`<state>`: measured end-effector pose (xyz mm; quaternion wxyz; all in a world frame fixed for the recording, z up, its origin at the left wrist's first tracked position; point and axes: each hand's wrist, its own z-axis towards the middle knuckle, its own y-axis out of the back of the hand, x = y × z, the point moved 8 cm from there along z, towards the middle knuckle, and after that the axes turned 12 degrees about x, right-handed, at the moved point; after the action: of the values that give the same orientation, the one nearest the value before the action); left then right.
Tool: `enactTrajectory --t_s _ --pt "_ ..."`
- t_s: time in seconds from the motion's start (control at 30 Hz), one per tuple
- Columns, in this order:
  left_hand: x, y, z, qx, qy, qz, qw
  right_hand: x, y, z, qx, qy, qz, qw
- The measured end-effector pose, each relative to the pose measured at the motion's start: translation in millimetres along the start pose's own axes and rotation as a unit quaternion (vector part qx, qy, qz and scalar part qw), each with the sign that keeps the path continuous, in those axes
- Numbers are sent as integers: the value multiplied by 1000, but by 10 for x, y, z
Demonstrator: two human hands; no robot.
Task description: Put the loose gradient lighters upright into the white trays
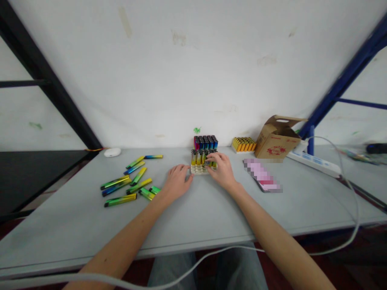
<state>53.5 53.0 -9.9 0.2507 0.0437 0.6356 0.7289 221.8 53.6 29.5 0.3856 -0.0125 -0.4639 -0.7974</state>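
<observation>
My left hand (177,182) lies low on the table with its fingers stretched out, its thumb close to the left edge of a pale tray (198,171). Yellow lighters (198,157) stand upright in the tray's back part, while holes show along its front. Over the tray's right side, my right hand (222,171) pinches a lighter (207,163), partly hidden by the fingers. Several loose green, yellow and blue lighters (121,200) lie scattered to the left of my left hand.
Behind the tray stands a block of dark multicoloured lighters (206,142). Farther right are a tray of orange lighters (244,144), an open cardboard box (275,143), a phone (262,175) and a power strip (316,163). A white case (112,152) sits back left; a white cable (356,217) crosses the front.
</observation>
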Motion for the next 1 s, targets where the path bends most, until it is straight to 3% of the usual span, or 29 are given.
enactTrajectory --t_s 0.23,0.67,0.83,1.0 --pt "7 -13 8 11 -2 -2 1000 64 32 38 -33 54 -53 997" --pt "-4 -10 0 8 -6 -3 1000 -36 68 50 -59 35 -6 998" --pt "-3 -8 -3 5 -4 -5 1000 -66 73 47 -68 19 -63 996" --pt "11 -4 3 2 -8 -11 1000 -34 31 29 -40 17 -119 992"
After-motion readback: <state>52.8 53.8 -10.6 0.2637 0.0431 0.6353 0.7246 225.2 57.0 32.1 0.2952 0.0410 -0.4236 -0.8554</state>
